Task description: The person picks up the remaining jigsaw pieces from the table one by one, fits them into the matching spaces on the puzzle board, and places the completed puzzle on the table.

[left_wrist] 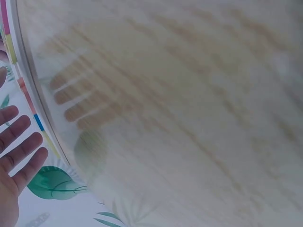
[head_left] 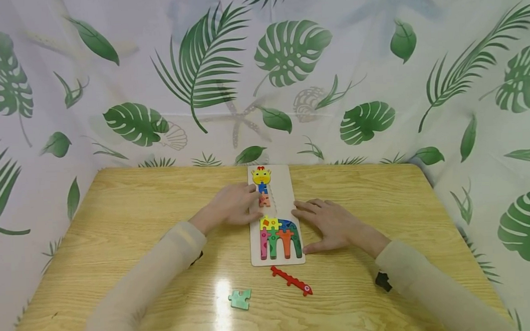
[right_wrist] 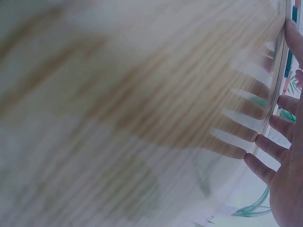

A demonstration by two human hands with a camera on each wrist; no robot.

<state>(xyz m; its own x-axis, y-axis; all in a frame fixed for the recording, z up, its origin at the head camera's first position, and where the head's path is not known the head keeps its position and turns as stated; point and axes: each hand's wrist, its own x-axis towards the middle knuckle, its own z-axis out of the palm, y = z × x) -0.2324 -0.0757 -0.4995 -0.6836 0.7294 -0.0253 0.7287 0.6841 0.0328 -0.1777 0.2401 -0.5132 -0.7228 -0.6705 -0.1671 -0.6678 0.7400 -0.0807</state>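
A white puzzle board [head_left: 282,192] lies lengthwise on the table, bearing a giraffe of coloured pieces. The yellow head [head_left: 261,176], a blue neck piece [head_left: 263,188] and an orange neck piece [head_left: 264,200] sit at its far end. Nearer are the body and leg pieces [head_left: 286,242], with a gap below the orange piece. My left hand [head_left: 233,205] is at the board's left side, fingertips by the neck; its fingers look straight in the left wrist view [left_wrist: 21,151]. Spread fingers of my right hand [head_left: 328,225] touch the board's right edge.
In front of the board lie a red, long, notched piece [head_left: 291,281] with an eye-like spot and a green puzzle piece [head_left: 240,299]. Both are loose on the wooden table [head_left: 164,310]. A leaf-patterned cloth [head_left: 223,52] hangs behind and along the sides.
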